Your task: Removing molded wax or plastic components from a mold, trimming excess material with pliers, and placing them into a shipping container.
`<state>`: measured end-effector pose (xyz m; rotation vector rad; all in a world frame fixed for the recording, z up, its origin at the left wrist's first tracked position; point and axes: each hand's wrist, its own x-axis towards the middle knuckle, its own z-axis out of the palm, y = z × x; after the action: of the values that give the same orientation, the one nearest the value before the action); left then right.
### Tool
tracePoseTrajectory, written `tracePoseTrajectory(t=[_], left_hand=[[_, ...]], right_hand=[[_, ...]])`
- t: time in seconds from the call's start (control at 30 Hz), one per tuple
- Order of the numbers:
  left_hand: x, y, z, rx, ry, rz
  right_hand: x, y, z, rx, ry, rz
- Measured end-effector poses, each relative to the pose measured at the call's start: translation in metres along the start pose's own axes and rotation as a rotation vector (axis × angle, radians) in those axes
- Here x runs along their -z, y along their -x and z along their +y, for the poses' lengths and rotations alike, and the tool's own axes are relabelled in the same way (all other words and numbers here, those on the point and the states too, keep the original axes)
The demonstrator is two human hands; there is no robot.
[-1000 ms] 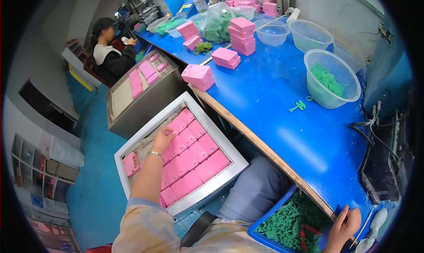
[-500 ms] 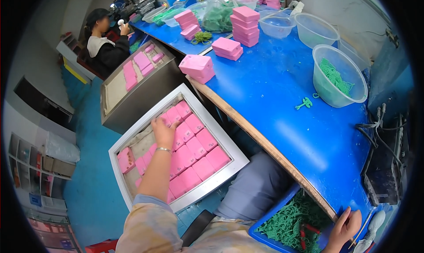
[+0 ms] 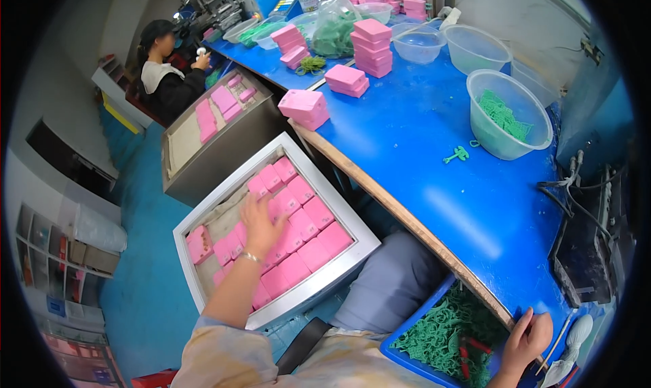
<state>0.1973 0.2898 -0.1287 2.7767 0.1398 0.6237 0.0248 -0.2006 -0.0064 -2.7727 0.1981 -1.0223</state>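
My left hand (image 3: 261, 225) hovers low over rows of pink blocks (image 3: 315, 256), its fingers spread and nothing seen between them. The blocks lie side by side in a pale square frame (image 3: 363, 242) with a beige bed. One pink block (image 3: 199, 244) with brownish spots sits apart near the frame's left edge. Some blocks are hidden beneath my hand and forearm. My right hand (image 3: 527, 337) rests loosely closed at the table's front edge, with no object visible in it. Below that edge, a blue bin (image 3: 400, 353) holds green stringy pieces and red-handled pliers (image 3: 464, 361).
Pink blocks (image 3: 371, 48) stand stacked on the blue table (image 3: 407, 157). A clear tub (image 3: 478, 117) of green pieces sits at right, near a loose green piece (image 3: 456, 155). Another metal-sided bed (image 3: 234, 140) holds pink pieces. A person (image 3: 163, 69) works at the far left.
My left hand has drawn back from the upper blocks toward the middle of the frame, its fingers spreading. My right hand stays at the table edge. The whole view has shifted slightly.
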Motion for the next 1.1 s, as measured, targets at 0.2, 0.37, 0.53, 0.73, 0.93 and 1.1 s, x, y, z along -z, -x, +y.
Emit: tracePoseTrajectory(t=[0.2, 0.37, 0.53, 0.73, 0.93, 1.1], left_hand=[[0.006, 0.039, 0.088, -0.321, 0.060, -0.216], [-0.025, 0.037, 0.076, -0.247, 0.043, -0.116], [-0.025, 0.035, 0.081, -0.294, -0.033, -0.074], [-0.012, 0.041, 0.099, -0.229, 0.003, -0.167], [0.028, 0.057, 0.140, -0.195, 0.238, -0.320], [0.084, 0.083, 0.238, -0.266, 0.918, -0.060]], right_hand=[[0.008, -0.003, -0.003, 0.012, -0.017, -0.031], [0.008, 0.000, -0.002, 0.035, -0.047, -0.012], [0.011, 0.001, -0.001, 0.050, -0.103, -0.008], [0.012, -0.001, -0.003, 0.082, -0.145, 0.026], [0.015, 0.000, 0.000, 0.092, -0.251, 0.044], [0.032, 0.025, -0.018, -0.372, -1.139, -0.266]])
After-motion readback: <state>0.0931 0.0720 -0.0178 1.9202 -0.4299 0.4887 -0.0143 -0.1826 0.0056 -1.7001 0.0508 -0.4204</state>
